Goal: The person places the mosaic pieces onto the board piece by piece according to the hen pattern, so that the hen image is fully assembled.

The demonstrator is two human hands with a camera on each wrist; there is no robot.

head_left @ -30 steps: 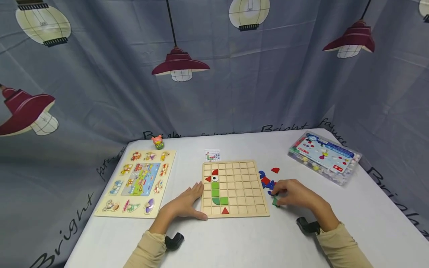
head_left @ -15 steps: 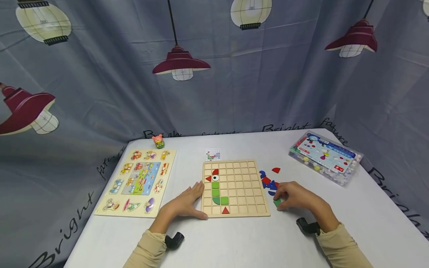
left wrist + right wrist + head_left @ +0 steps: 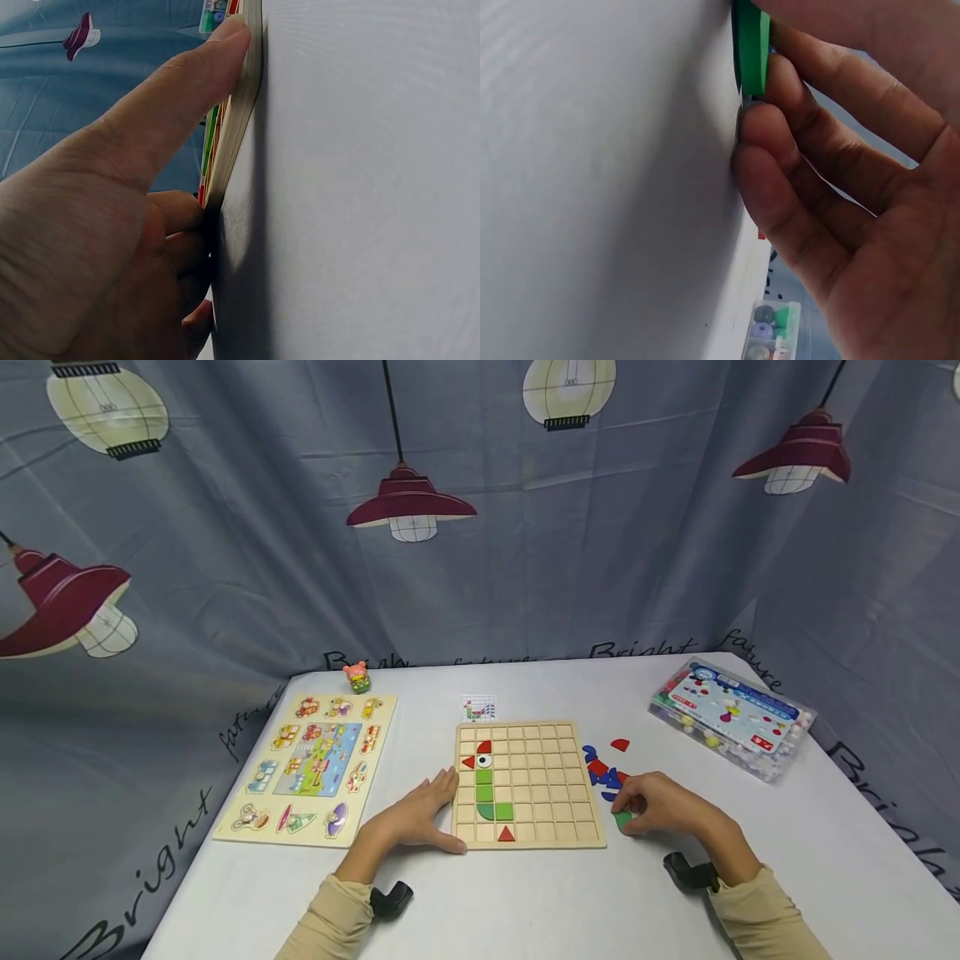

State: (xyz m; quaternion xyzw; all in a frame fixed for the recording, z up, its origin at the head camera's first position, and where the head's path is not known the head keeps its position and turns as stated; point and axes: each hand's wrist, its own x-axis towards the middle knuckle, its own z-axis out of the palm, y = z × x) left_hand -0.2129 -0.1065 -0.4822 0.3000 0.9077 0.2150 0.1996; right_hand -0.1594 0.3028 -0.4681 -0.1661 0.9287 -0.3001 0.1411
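A wooden grid board [image 3: 540, 822] lies on the white table, with green, red and white pieces set in its left columns. My left hand [image 3: 420, 814] rests flat against the board's left edge [image 3: 241, 112], thumb along its near side. My right hand [image 3: 648, 810] is just right of the board and pinches a green piece [image 3: 622, 817] [image 3: 751, 45] that sits on the table. Loose red and blue pieces [image 3: 603, 770] lie beyond that hand.
A picture peg puzzle [image 3: 311, 764] lies at the left, a small toy figure [image 3: 357, 677] behind it. A small pattern card [image 3: 477, 707] sits behind the board. A clear plastic box of beads [image 3: 731, 714] stands at the far right. Curtains hang behind the table.
My right hand has drawn slightly nearer with the green piece under its fingertips. The left hand has stayed on the board's edge.
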